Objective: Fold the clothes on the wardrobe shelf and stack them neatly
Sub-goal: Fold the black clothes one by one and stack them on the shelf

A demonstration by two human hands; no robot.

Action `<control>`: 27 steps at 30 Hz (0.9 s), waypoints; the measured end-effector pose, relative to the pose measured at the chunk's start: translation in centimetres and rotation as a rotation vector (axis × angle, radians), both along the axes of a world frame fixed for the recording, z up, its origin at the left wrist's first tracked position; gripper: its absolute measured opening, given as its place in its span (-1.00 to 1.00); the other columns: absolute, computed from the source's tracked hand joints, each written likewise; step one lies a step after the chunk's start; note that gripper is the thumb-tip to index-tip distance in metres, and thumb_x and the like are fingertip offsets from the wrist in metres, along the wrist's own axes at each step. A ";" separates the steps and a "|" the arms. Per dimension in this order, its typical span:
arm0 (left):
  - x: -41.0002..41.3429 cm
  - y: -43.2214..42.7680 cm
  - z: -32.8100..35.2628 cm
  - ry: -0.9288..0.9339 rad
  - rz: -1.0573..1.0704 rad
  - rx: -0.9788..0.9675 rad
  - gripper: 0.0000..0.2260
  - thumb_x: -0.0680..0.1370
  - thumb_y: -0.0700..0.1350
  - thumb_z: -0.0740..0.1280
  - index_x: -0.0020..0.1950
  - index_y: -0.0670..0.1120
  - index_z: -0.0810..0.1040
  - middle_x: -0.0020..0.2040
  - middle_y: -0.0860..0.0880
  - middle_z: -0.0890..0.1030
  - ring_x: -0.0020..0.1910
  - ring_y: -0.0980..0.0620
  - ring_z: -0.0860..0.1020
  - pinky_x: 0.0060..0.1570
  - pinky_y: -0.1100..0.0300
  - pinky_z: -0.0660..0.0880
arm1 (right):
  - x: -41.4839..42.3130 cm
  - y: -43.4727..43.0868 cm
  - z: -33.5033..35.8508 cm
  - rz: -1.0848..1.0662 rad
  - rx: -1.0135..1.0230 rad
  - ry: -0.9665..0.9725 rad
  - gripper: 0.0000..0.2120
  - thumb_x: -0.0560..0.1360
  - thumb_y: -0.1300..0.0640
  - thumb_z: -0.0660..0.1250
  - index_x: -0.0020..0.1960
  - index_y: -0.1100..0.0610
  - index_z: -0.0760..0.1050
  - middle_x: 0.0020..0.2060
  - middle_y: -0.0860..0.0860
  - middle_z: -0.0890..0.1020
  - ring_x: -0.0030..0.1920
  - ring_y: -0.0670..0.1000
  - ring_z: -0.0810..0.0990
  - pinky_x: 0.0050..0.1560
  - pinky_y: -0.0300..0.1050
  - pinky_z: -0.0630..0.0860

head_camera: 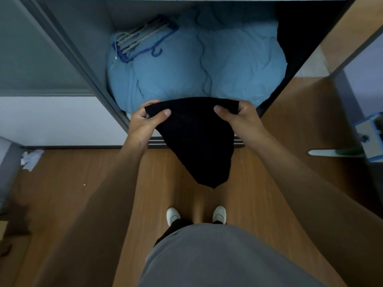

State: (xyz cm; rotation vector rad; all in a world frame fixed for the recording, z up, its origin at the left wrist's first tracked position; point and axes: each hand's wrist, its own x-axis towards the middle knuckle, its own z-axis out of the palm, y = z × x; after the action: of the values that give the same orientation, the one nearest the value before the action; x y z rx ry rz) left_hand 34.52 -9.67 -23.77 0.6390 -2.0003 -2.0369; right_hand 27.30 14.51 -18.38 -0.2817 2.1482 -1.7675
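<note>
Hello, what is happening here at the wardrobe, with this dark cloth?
A person stands at the open wardrobe and holds up a black garment. The left hand and the right hand each pinch a top corner, so it hangs above the wooden floor, not yet folded. Behind it, blue bedding and hangers lie on the shelf.

You wear a plain grey top [217, 255], and your forearms [116, 193] are bare. Dark trousers [176, 224] show below its hem, with white shoes [173, 216] on your feet.
</note>
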 end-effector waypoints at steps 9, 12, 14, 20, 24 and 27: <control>-1.3 1.6 0.4 -0.179 -0.337 -0.007 -0.51 0.30 0.27 0.54 0.18 0.17 0.60 0.09 0.20 0.69 0.15 0.19 0.62 0.06 0.41 0.50 | -0.5 0.7 2.9 -0.087 -0.264 -0.193 -0.79 0.60 0.21 0.35 0.15 0.32 0.60 0.02 0.19 0.71 0.00 0.11 0.71 0.08 -0.06 0.65; -2.4 2.8 1.9 -0.062 -0.316 0.062 -0.76 0.50 0.12 0.44 0.10 0.07 0.68 0.11 0.04 0.71 0.16 0.04 0.65 0.12 0.26 0.54 | -1.7 2.5 2.3 -0.124 -0.479 -0.276 -0.74 0.58 0.19 0.38 0.23 0.28 0.58 0.13 0.20 0.68 0.14 0.15 0.67 0.15 -0.04 0.62; -3.1 4.0 3.0 -0.005 -0.260 0.121 -0.84 0.55 0.06 0.40 0.06 0.06 0.69 0.10 0.00 0.72 0.14 0.01 0.66 0.08 0.24 0.57 | -1.9 4.2 0.4 -0.049 -0.475 -0.292 -0.74 0.58 0.15 0.37 0.24 0.18 0.58 0.18 0.13 0.67 0.21 0.11 0.64 0.16 -0.10 0.60; -3.7 5.4 4.7 -0.042 -0.080 0.120 -0.83 0.61 -0.01 0.35 0.07 -0.09 0.65 -0.01 -0.05 0.74 0.02 -0.02 0.70 -0.04 0.17 0.63 | 0.3 3.9 -6.6 0.039 -0.215 -0.361 -0.80 0.48 0.18 0.49 0.10 0.14 0.67 0.06 0.07 0.73 0.14 0.10 0.68 0.18 -0.03 0.59; -3.1 3.6 5.9 -0.111 0.060 0.095 -0.69 0.61 0.01 0.36 0.20 -0.21 0.59 0.03 -0.13 0.72 0.01 -0.07 0.70 0.03 0.02 0.64 | 0.7 1.7 -6.6 0.019 -0.442 -0.424 -0.77 0.42 0.07 0.50 0.03 0.14 0.71 0.05 0.12 0.72 0.11 0.12 0.69 0.06 -0.08 0.61; -2.8 2.7 6.9 -0.091 0.052 0.127 -0.77 0.63 -0.06 0.32 0.13 -0.20 0.61 -0.04 -0.12 0.74 -0.03 -0.07 0.71 -0.08 0.10 0.64 | 1.6 0.2 -6.3 0.130 -0.332 -0.384 -0.64 0.38 -0.07 0.54 0.17 -0.13 0.62 0.14 -0.10 0.69 0.18 -0.06 0.65 0.09 -0.19 0.60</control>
State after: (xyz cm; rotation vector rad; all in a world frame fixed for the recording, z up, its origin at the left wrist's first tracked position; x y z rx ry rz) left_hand 31.68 -6.99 -16.90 0.8144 -1.8911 -2.1534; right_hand 28.89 14.71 -24.70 -0.1421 1.5399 -1.9148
